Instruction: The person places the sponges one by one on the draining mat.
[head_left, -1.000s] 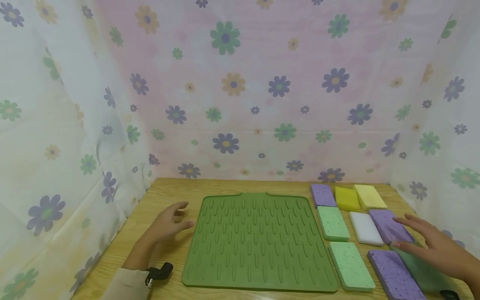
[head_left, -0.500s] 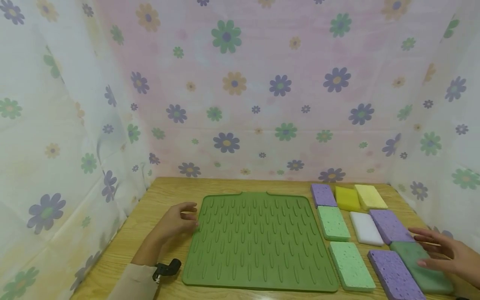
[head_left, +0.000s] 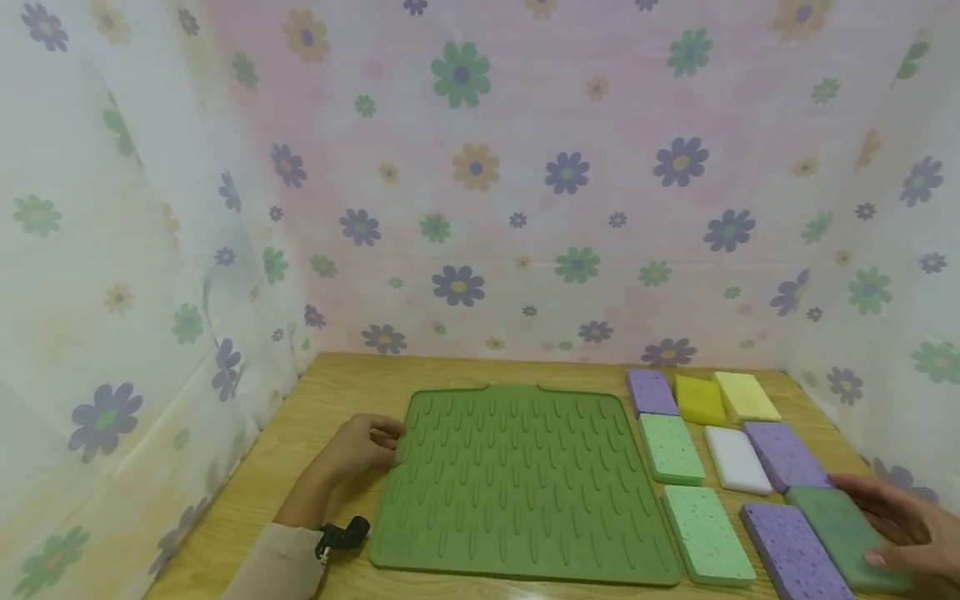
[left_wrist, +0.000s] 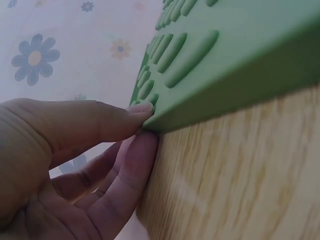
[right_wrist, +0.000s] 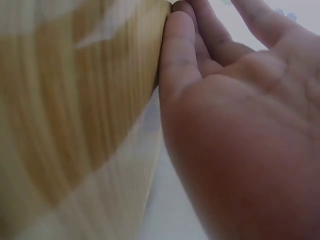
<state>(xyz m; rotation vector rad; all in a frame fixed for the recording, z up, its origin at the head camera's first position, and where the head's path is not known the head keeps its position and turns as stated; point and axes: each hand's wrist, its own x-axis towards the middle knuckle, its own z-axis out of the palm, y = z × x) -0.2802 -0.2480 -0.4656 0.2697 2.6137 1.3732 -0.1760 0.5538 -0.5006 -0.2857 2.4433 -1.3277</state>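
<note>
My left hand (head_left: 358, 447) pinches the left edge of a green ridged silicone mat (head_left: 517, 483). In the left wrist view the thumb (left_wrist: 107, 120) lies on the mat's rim, with the fingers (left_wrist: 130, 170) below it by the wooden table. At the right, my right hand (head_left: 907, 525) is over the outer side of a dark green sponge (head_left: 843, 533). Its thumb is above the sponge and its fingers reach beyond the far right edge. Up close, the right hand (right_wrist: 225, 110) has its fingertips against the table; no sponge shows there.
Left of the dark green sponge lie a purple sponge (head_left: 795, 550) and a light green sponge (head_left: 707, 533). Behind are another light green sponge (head_left: 671, 447), a white sponge (head_left: 737, 460), purple sponges (head_left: 783, 456) and yellow sponges (head_left: 746, 397). A flowered curtain (head_left: 517, 183) encloses the table (head_left: 360, 375).
My left hand has moved right to the mat's edge and now pinches it. My right hand has moved right and down, from above the purple sponge to the dark green sponge's outer side.
</note>
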